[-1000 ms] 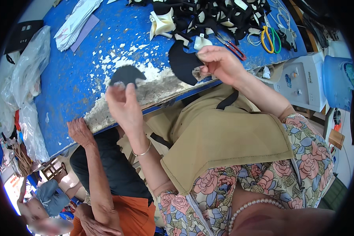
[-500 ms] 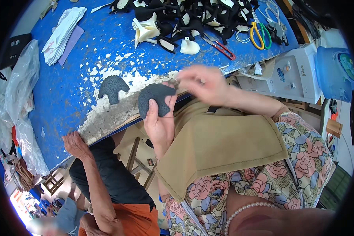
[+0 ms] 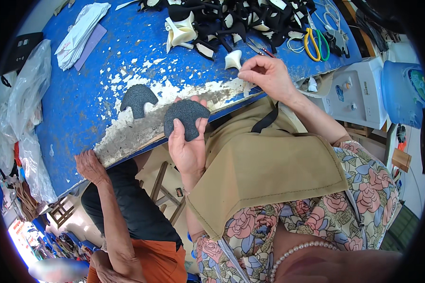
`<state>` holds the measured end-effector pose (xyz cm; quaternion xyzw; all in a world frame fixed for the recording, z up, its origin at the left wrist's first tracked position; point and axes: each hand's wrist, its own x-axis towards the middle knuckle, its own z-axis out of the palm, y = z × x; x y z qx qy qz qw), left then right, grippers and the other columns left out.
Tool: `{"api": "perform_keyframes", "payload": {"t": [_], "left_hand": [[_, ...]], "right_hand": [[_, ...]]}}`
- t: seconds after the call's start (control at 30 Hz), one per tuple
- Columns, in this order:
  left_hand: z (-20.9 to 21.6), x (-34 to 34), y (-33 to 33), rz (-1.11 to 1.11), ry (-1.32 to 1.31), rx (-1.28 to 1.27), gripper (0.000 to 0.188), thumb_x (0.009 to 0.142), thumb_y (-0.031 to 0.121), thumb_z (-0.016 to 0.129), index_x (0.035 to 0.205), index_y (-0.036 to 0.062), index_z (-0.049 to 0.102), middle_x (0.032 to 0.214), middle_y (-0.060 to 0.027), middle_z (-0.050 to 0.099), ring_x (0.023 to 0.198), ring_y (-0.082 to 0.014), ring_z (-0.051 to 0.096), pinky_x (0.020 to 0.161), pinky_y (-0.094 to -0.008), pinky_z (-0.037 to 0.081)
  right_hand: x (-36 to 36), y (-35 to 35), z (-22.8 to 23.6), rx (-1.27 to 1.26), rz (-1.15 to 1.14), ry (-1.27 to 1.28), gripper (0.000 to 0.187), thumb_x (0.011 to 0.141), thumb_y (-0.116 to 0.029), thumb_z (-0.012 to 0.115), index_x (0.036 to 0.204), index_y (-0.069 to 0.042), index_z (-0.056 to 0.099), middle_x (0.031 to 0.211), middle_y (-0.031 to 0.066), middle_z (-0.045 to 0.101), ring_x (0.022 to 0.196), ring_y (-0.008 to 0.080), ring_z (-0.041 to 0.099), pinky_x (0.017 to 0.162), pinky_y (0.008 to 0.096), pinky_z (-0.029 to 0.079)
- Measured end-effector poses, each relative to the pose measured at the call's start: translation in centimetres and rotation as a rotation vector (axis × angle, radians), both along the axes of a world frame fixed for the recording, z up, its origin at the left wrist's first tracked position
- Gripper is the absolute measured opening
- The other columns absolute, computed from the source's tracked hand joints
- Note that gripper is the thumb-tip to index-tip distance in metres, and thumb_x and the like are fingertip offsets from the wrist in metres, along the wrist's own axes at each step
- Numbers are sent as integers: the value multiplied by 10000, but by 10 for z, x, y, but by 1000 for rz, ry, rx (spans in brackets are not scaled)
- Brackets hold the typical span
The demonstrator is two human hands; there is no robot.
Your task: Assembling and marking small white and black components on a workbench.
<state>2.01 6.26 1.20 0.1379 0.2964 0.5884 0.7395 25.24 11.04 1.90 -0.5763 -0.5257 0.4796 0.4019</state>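
Charcoal-grey and pebbly, the notched cutout sat gripped in your left hand, unattached to the white stemmed form your right hand pinched, while a similar loose piece lay on the blue tabletop.

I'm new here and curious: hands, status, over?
Left hand: holding grey pad. Right hand: pinching white piece. Second grey pad on table; black pile beyond.

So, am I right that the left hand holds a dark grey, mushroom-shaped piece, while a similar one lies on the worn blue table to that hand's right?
Not quite: the head view shows the similar piece on the worn blue table, left of the left hand.
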Motion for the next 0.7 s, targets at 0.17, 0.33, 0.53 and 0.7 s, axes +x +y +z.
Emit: {"api": "perform_keyframes", "payload": {"t": [0.17,0.33,0.53,0.7], "left_hand": [[-2,0,2,-18,-11,9,467,963,251,390,1362,26,297,1345,-231,389,1245,-371,396,1024,-445,347],[1,4,3,-26,5,21,480,964,264,388,1367,23,287,1357,-225,376,1252,-362,389,1034,-447,331],[2,-2,2,-7,-59,14,488,963,264,392,1371,21,277,1374,-223,352,1271,-371,360,1050,-454,311],[7,-2,2,32,-73,30,490,967,265,378,1377,23,262,1398,-220,316,1297,-376,316,1070,-456,279]], "right_hand": [[5,-5,11,-37,51,-208,437,795,-15,606,1209,-78,481,785,57,628,673,115,589,611,229,457],[-2,-6,21,266,303,-719,531,802,-6,552,1297,-166,443,799,75,594,730,207,598,659,304,471],[2,3,23,279,480,-964,515,807,-25,548,1287,-190,462,916,131,607,802,299,591,739,391,466],[4,7,35,198,284,-290,470,772,25,566,1202,-136,470,863,80,643,770,193,613,697,282,469]]}}
